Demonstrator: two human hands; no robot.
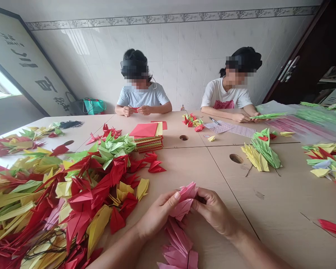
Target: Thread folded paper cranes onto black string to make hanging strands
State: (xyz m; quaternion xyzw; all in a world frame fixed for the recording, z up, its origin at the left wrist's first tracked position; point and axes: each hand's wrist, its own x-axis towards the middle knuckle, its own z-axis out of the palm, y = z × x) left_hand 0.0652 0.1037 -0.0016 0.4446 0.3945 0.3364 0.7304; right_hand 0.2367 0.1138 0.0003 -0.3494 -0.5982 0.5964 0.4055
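Pink origami cranes (184, 201) are pinched between my two hands, just above the table at the near middle. My left hand (159, 213) has its thumb pressed on their left side, the fingers curled behind. Across from it, my right hand (214, 211) closes thumb and fingers on their right edge. Below the hands, more pink folded cranes (179, 248) trail toward the near edge, with a dark string showing among the lowest ones. Close by my left arm lies a large heap of red, yellow and green folded cranes (84, 198).
A stack of red and yellow paper squares (148, 136) stands mid-table. Two people sit opposite; one holds red paper (134, 110), the other's hand is at green strips (268, 116). Yellow and green bundles (256, 157) lie right, near a round table hole (236, 158).
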